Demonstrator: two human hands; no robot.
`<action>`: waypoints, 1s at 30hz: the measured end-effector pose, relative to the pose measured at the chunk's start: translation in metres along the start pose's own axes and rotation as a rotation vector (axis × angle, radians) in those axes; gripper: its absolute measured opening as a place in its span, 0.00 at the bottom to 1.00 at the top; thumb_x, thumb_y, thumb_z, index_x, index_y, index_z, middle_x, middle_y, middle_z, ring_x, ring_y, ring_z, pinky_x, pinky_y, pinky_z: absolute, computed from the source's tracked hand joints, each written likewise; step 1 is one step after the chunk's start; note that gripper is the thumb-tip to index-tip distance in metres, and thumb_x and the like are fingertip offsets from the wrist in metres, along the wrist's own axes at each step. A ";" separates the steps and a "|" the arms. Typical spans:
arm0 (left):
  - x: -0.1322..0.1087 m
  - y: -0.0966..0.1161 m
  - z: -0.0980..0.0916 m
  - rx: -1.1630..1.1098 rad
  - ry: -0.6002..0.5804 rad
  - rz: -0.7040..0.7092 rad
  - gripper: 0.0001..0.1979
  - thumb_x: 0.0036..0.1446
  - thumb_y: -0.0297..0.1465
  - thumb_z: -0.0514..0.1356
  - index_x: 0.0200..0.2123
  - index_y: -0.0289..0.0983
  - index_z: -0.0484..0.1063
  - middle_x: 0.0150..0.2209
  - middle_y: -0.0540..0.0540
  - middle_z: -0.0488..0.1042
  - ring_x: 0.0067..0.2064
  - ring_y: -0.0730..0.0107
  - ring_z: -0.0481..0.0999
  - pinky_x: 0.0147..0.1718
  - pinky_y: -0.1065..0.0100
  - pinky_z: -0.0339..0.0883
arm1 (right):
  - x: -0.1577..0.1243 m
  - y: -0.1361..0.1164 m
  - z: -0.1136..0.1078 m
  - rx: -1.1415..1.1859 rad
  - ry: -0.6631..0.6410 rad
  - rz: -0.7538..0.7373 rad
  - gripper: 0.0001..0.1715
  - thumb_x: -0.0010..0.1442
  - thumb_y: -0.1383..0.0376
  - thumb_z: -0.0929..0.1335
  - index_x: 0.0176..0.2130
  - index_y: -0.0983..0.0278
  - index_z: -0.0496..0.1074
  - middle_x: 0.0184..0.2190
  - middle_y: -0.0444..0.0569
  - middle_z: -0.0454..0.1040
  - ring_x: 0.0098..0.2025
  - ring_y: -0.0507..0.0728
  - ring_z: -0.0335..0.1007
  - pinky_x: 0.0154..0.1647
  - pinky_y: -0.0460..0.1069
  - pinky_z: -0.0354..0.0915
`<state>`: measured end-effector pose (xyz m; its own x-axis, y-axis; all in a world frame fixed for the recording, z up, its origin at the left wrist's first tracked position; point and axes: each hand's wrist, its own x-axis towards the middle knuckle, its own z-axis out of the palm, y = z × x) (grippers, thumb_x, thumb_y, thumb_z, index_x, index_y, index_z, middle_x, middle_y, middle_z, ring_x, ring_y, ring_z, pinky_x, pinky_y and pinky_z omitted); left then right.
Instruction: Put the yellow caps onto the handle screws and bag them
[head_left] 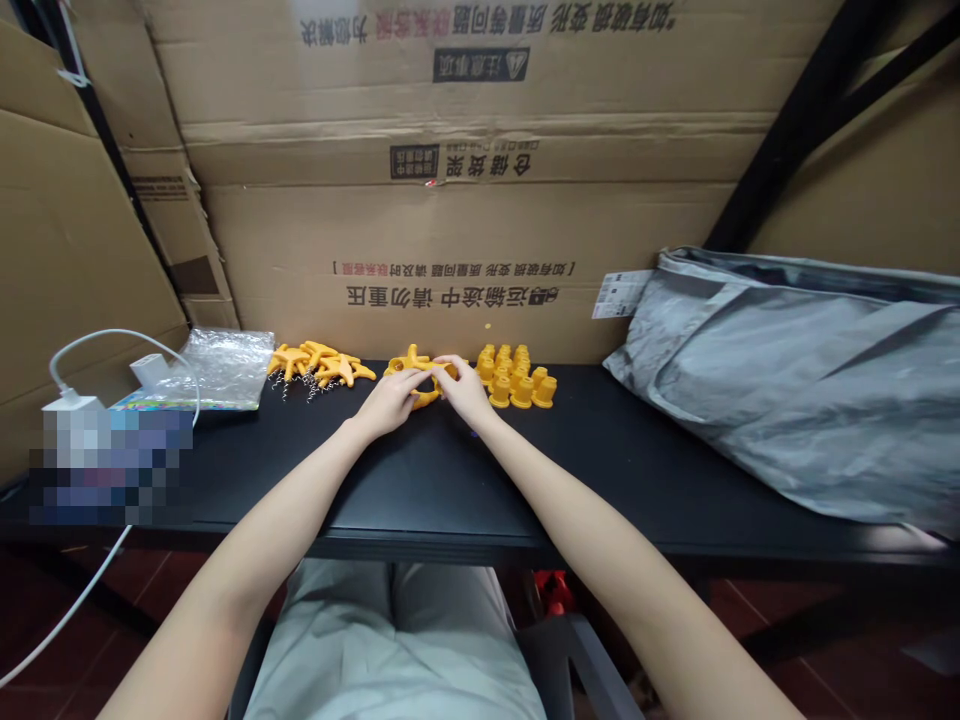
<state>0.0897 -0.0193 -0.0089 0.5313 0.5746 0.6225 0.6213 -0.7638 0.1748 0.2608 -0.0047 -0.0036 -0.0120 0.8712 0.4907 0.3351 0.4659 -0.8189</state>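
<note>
Rm btwn yellow cups (523, 391) & grey bag (795, 390); cardboard (450, 225) blocks rear.

One head-worn view, forward and down across the black table (442, 485)

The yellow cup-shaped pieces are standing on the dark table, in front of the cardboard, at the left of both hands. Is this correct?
Not fully: the side is wrong. In the head view, the yellow cup-shaped pieces are to the right of both the left hand and the right hand. They do stand on the dark table, in front of the cardboard.
</note>
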 end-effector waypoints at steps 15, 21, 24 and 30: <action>-0.004 -0.010 -0.028 0.236 0.177 -0.343 0.20 0.60 0.30 0.54 0.57 0.39 0.65 0.47 0.40 0.71 0.48 0.60 0.72 0.49 0.59 0.65 | -0.008 -0.016 -0.014 -0.378 -0.135 -0.629 0.19 0.64 0.59 0.60 0.51 0.64 0.67 0.44 0.56 0.73 0.46 0.59 0.69 0.51 0.54 0.65; -0.003 -0.008 -0.028 0.233 0.270 -0.310 0.19 0.59 0.28 0.54 0.54 0.39 0.64 0.48 0.40 0.69 0.50 0.60 0.71 0.49 0.60 0.65 | -0.010 -0.016 -0.011 -0.327 -0.114 -0.582 0.21 0.65 0.58 0.59 0.54 0.63 0.66 0.44 0.55 0.72 0.47 0.59 0.69 0.50 0.55 0.65; -0.002 -0.008 -0.029 0.205 0.330 -0.290 0.20 0.60 0.27 0.51 0.56 0.40 0.62 0.50 0.40 0.68 0.51 0.61 0.71 0.50 0.62 0.65 | -0.011 -0.017 -0.008 -0.288 -0.099 -0.535 0.21 0.65 0.57 0.60 0.52 0.63 0.67 0.45 0.55 0.73 0.46 0.59 0.70 0.48 0.54 0.65; -0.004 -0.010 -0.030 0.179 0.343 -0.263 0.24 0.62 0.26 0.48 0.61 0.42 0.58 0.51 0.40 0.69 0.53 0.63 0.71 0.51 0.62 0.65 | -0.006 -0.012 -0.009 -0.358 -0.159 -0.508 0.20 0.65 0.59 0.60 0.53 0.62 0.66 0.47 0.55 0.72 0.50 0.60 0.69 0.51 0.54 0.63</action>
<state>0.0638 -0.0229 0.0100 0.1398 0.5883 0.7964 0.8151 -0.5251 0.2448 0.2649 -0.0171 0.0056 -0.3827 0.5805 0.7187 0.5443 0.7702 -0.3323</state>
